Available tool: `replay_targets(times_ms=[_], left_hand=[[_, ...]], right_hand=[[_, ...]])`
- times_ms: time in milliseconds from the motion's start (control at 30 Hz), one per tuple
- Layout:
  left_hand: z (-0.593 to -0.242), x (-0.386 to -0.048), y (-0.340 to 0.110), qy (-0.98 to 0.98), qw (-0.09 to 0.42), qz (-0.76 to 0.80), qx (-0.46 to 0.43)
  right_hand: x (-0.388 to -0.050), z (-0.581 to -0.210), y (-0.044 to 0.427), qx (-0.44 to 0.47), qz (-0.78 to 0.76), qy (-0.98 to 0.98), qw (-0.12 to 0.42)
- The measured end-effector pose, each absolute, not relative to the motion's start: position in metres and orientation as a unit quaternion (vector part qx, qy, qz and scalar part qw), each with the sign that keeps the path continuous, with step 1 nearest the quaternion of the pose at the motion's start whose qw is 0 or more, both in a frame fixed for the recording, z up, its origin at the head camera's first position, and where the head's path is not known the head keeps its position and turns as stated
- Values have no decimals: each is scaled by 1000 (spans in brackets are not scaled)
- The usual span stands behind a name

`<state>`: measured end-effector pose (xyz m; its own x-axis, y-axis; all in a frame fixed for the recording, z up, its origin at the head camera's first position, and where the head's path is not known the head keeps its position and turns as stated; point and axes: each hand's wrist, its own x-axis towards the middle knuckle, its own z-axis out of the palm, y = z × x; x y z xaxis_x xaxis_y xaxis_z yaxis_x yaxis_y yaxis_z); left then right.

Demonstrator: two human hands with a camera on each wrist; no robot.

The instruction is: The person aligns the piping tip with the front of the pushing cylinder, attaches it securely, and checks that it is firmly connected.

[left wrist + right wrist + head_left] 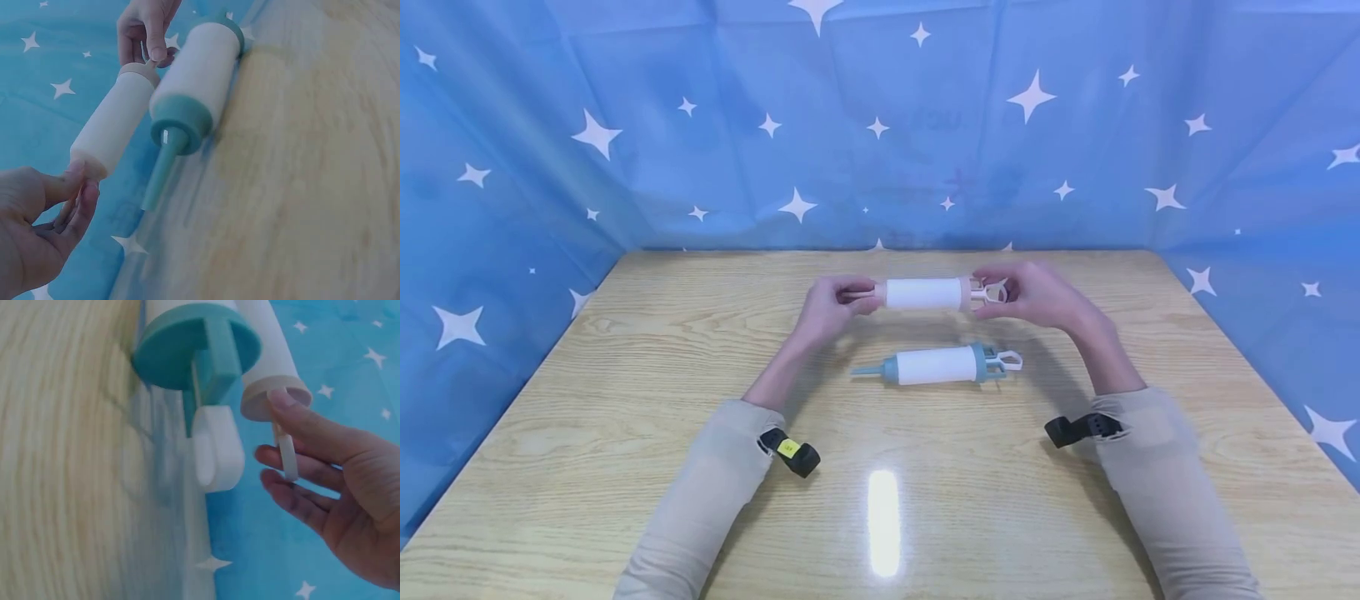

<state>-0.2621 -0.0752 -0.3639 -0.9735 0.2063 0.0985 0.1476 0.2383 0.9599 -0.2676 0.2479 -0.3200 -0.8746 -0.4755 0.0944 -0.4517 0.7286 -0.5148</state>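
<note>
A syringe [923, 294] with a white barrel and pale pink ends is held level near the table's far side. My left hand [838, 302] pinches its thin nozzle end, fingertips against the pink collar. At the other end, my right hand [1037, 293] has thumb and fingers around the pink flange [275, 399] and the white plunger handle [287, 456]. Nearer to me, between the forearms, lies a second syringe [936, 366] with a white barrel and teal ends. Its teal nozzle [164, 169] points left, its white looped handle [219, 449] right. Neither hand touches it.
Both syringes are over a light wood-grain table [625, 400]. A blue curtain [880, 167] with white stars hangs behind and along the sides. Black wrist cameras [793, 454] sit on both sleeves.
</note>
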Motion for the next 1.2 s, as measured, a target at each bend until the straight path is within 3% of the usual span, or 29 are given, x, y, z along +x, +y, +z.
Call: replay_targets(times_ms=[400, 1200], left_hand=[[-377, -265, -70, 818, 42, 564, 108], [-388, -265, -73, 834, 89, 532, 121]], right_hand=[[-272, -335, 255, -253, -272, 925, 76], [-278, -349, 260, -236, -266, 926, 123]])
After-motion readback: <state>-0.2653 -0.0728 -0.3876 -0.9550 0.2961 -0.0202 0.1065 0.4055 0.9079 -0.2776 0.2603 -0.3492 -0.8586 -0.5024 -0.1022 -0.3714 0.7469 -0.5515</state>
